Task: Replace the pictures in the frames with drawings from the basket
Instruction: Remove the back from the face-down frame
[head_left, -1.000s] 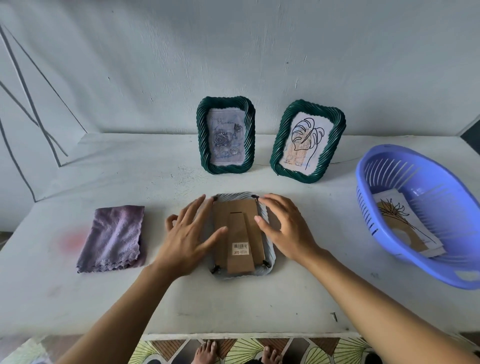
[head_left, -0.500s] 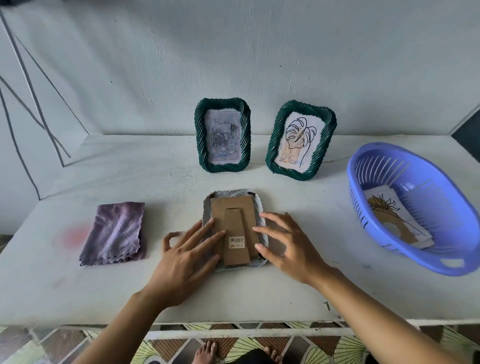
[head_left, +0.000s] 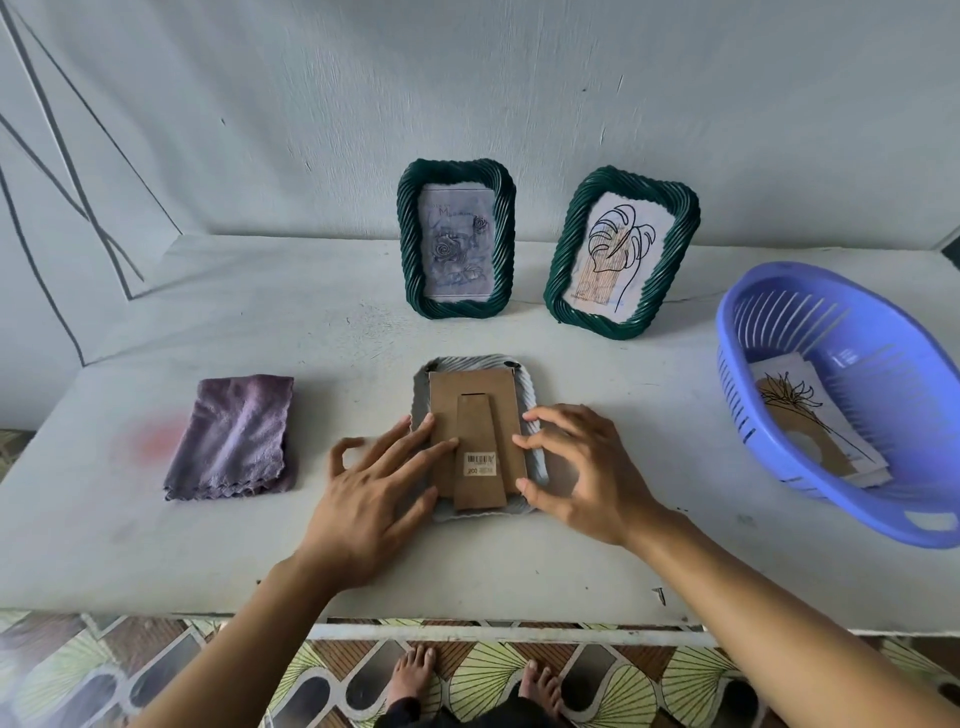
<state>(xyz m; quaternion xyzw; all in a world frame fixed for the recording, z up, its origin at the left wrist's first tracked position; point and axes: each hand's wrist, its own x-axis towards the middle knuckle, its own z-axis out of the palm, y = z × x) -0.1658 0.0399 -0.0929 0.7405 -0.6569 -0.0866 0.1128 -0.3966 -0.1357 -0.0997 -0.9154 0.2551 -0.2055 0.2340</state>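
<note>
A pale grey frame (head_left: 529, 400) lies face down on the table, its brown cardboard back and stand (head_left: 475, 415) facing up. My left hand (head_left: 369, 488) lies flat with straight fingers on the back's left side. My right hand (head_left: 582, 473) hovers at the frame's right edge, fingers bent, fingertips touching the cardboard's right edge. Two dark green frames stand upright behind: the left one (head_left: 456, 239) holds a bluish rose picture, the right one (head_left: 621, 252) a leaf line drawing. A blue basket (head_left: 831, 395) at the right holds drawings (head_left: 810, 431).
A folded purple cloth (head_left: 234, 436) lies to the left of the face-down frame. The wall stands close behind the upright frames. The table's front edge (head_left: 467, 618) runs just below my wrists, and my bare feet show on the patterned floor.
Both hands slid down along the frame toward me. My right hand's fingers went from flat on the cardboard to bent at its right edge.
</note>
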